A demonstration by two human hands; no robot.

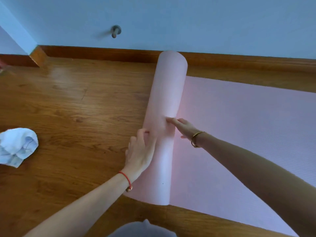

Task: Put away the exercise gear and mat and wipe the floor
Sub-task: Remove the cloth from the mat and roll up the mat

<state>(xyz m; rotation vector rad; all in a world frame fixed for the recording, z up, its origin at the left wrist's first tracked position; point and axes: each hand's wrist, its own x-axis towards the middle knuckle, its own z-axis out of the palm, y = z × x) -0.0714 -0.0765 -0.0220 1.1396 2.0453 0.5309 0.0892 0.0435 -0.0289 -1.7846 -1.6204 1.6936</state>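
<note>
Presses 2 flat hands, left hand [140, 151] and right hand [184, 128], fingers straight and gripping nothing, on the pink mat [164, 103], half rolled on the wood floor [68, 100] near the baseboard [102, 53], rest flat to the right; likely light, soft, springy, best held mid-roll, evenly.

Soft, even daylight, bluish on the wall [205, 23]; pale glare on the floor [58, 74]; the edges bend and the left edge is blurred.

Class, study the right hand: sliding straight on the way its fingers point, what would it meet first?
The rolled part of the pink mat; fingertips of the right hand seem to touch it, though depth is unclear.
</note>
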